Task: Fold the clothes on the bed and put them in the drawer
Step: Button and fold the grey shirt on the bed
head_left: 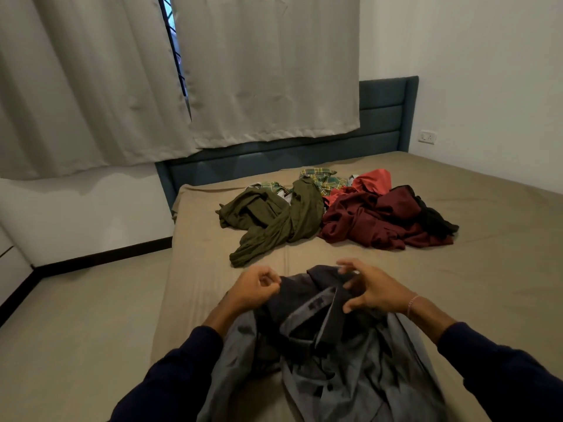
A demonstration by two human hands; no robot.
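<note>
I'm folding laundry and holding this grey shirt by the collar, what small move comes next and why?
Probably lift and shake it flat onto the tan bed sheet. The left hand pinches the crumpled grey collared shirt at its collar, the right hand is at the collar with spread fingers, and the body hangs bunched.

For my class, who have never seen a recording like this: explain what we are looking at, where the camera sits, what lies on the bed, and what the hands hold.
There is no machine here. A person wears one wide-angle camera on the head, so the single picture looks forward and down over their own arms.

The left hand pinches the top edge of a grey shirt. The right hand has its fingers spread and curled at the shirt's dark collar; whether it truly grips is unclear.

Further back on the bed lies an unfolded heap: an olive green garment, a dark red garment, a brighter red one, a green checked cloth and something black. Behind are a blue headboard and curtains. No drawer is plainly visible.
</note>
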